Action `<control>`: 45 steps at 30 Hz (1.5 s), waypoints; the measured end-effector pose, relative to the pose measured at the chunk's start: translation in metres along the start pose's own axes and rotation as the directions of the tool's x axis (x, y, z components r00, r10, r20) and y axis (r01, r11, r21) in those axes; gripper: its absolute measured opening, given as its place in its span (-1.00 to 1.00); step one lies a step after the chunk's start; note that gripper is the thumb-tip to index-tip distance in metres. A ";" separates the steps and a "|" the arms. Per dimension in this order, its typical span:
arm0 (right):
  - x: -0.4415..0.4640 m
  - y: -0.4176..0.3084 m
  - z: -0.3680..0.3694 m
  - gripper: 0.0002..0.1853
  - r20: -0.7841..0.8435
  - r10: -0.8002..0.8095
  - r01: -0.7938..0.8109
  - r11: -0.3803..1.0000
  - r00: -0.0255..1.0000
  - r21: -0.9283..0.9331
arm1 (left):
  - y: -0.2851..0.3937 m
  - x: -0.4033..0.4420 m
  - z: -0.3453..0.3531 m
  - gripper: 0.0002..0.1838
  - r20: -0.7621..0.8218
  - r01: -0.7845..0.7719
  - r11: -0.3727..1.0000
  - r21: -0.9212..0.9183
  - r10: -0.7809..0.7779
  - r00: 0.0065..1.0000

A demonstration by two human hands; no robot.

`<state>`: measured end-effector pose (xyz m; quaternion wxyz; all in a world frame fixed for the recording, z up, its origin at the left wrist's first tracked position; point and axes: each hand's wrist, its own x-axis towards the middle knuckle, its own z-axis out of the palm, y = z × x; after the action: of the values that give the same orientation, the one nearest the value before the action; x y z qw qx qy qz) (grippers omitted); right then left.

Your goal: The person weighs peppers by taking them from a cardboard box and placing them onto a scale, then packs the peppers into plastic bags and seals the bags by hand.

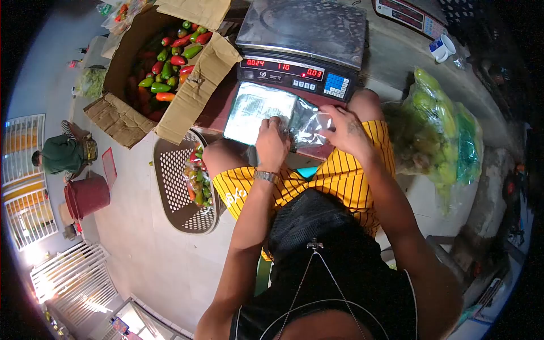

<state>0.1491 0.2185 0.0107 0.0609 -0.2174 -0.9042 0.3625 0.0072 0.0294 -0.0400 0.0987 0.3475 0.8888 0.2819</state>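
A stack of clear plastic bags (pixel 258 110) lies in front of the digital scale (pixel 300 34), between my knees. My left hand (pixel 273 144), with a watch on its wrist, is on the right part of the stack, its fingers bent and closed at the plastic. To its right, a single clear plastic bag (pixel 309 122) spreads off the stack. My right hand (pixel 345 130) pinches this bag's right side between thumb and fingers. The scale's red display is lit, and its metal plate carries nothing.
An open cardboard box (pixel 195 85) of red and green peppers stands at the upper left. Below it, a plastic basket (pixel 170 187) holds bagged peppers (pixel 198 181). Bagged green vegetables (pixel 433 124), a mug (pixel 442 48) and another scale (pixel 411 17) are right. A person (pixel 62 153) is far left.
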 end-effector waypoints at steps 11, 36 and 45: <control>-0.034 0.005 -0.005 -0.87 -0.171 -0.310 0.296 0.950 0.935 -0.103 | -0.027 0.052 -0.001 -0.63 -0.104 0.046 0.998 0.042 -0.041 0.994; -0.012 -0.003 -0.014 -0.91 0.112 -0.249 0.191 0.907 0.962 0.374 | -0.046 0.040 0.004 -0.68 -0.162 -0.013 0.995 -0.096 -0.003 0.987; -0.014 0.006 -0.017 -0.84 0.148 -0.032 -0.028 0.922 0.989 0.387 | -0.048 0.038 0.004 -0.69 -0.198 -0.054 0.991 -0.122 0.030 0.980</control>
<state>0.1682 0.2272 0.0198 0.0344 -0.1722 -0.8168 0.5496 -0.0466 0.0284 -0.0697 0.0269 0.3299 0.8670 0.3725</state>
